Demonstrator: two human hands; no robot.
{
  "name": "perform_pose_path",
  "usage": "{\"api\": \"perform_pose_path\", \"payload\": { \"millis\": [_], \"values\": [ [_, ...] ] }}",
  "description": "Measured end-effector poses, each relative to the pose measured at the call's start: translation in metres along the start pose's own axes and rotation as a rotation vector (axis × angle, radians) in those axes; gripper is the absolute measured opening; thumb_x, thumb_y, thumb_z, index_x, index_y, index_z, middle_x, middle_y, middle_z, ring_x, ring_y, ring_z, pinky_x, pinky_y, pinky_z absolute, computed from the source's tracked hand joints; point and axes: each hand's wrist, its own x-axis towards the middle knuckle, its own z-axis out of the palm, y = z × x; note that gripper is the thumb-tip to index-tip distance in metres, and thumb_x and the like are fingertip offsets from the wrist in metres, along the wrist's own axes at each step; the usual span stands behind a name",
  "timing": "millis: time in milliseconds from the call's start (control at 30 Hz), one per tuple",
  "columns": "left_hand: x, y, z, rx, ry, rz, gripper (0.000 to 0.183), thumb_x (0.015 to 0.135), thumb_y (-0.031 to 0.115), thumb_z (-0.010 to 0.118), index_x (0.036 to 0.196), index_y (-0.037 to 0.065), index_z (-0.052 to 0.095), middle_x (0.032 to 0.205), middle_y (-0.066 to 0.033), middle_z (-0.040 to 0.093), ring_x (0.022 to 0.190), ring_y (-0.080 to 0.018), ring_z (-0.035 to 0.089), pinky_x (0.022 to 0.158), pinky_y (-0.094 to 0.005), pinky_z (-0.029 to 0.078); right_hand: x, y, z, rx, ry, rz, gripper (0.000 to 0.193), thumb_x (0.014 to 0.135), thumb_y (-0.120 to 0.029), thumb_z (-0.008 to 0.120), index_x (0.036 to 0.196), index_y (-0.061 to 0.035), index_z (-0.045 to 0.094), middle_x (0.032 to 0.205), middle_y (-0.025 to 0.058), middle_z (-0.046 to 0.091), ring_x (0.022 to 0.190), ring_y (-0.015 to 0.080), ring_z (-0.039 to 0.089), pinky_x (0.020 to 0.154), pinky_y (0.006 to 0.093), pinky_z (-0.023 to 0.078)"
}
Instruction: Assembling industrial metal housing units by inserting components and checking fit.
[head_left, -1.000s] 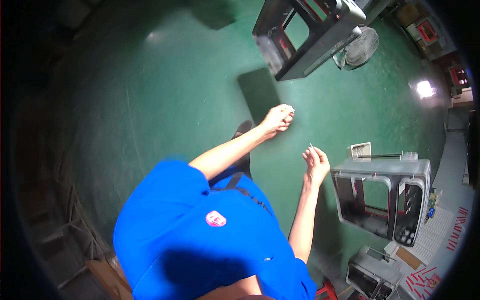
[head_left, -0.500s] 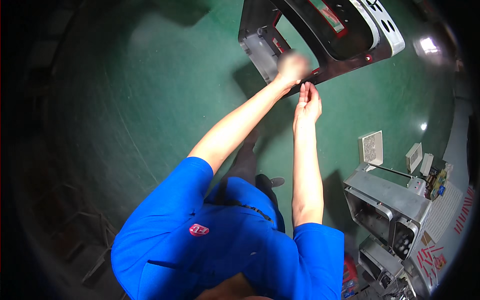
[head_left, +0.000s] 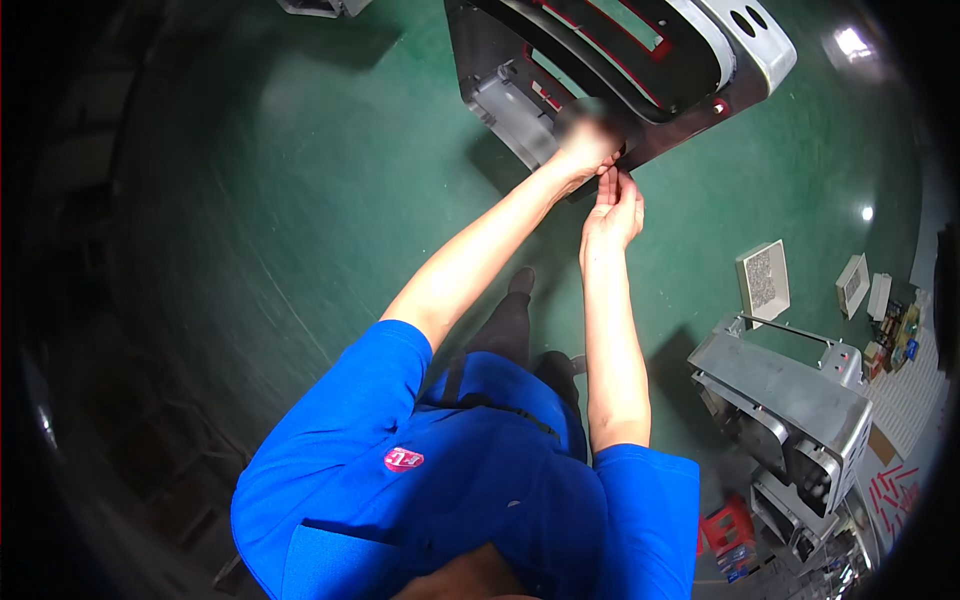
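A large dark metal housing with a silver outer face and red-edged openings stands at the top of the view. At its lower near corner, my left hand is closed, its fingers bent; a blur covers much of it, and what it grips cannot be made out. Close below, my right hand is palm up with fingers pressed together, the tips meeting the left hand's fingers at the housing's edge. Anything pinched between them is too small or hidden. A grey inner panel of the housing lies left of my left hand.
On the right stands another grey metal housing with rounded openings. Beyond it are an off-white tray of small parts and a smaller tray. A red plastic item sits lower right. Green floor stretches left.
The view has shifted slightly, and the large housing appears further left. My left hand has turned a little at the corner, its fingers now touching those of my right hand.
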Motion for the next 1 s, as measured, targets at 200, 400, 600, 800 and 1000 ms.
{"api": "perform_pose_path", "payload": {
  "millis": [200,400,600,800,1000],
  "values": [
    [0.031,0.012,0.037,0.082,-0.008,0.061,0.012,0.074,-0.003,0.046,0.064,0.000,0.052,0.056,-0.0017,0.050,0.045,-0.0070,0.042,0.039,-0.0231,0.030,0.032,-0.033,0.010,-0.131,-0.096,-0.156,0.008,0.079,0.006,0.059,0.082,0.0053,0.052,0.084,0.0143,0.060,0.072,0.0213,0.063,0.070,0.0293,0.056],
    [0.048,0.020,0.069,0.116,-0.021,0.077,0.019,0.075,0.000,0.045,0.057,0.001,0.050,0.053,-0.0034,0.048,0.043,-0.0082,0.041,0.040,-0.0237,0.029,0.064,-0.064,0.010,-0.323,-0.175,-0.305,0.006,0.078,0.007,0.061,0.081,0.0064,0.056,0.075,0.0133,0.062,0.063,0.0191,0.064,0.064,0.0294,0.057],
    [0.055,0.019,0.085,0.111,0.041,0.073,0.018,0.075,-0.001,0.045,0.057,0.001,0.050,0.053,-0.0038,0.049,0.043,-0.0087,0.041,0.040,-0.0241,0.029,0.079,-0.082,0.008,-0.458,-0.283,-0.383,0.008,0.076,0.007,0.064,0.079,0.0060,0.057,0.072,0.0113,0.062,0.063,0.0169,0.064,0.061,0.0275,0.056],
    [0.050,0.018,0.095,0.092,0.069,0.085,0.018,0.075,-0.001,0.046,0.058,0.001,0.050,0.053,-0.0032,0.048,0.043,-0.0090,0.042,0.040,-0.0244,0.028,0.078,-0.086,0.000,-0.484,-0.258,-0.447,0.006,0.078,0.005,0.064,0.078,0.0054,0.058,0.072,0.0115,0.063,0.062,0.0170,0.064,0.060,0.0277,0.056],
    [0.036,0.006,0.091,0.046,0.083,0.121,0.018,0.074,-0.001,0.046,0.057,0.001,0.049,0.052,-0.0039,0.048,0.042,-0.0098,0.041,0.040,-0.0249,0.029,0.064,-0.089,-0.003,-0.450,-0.224,-0.426,0.006,0.077,0.006,0.064,0.078,0.0061,0.058,0.071,0.0123,0.063,0.061,0.0177,0.064,0.058,0.0280,0.056]
  ]
}}
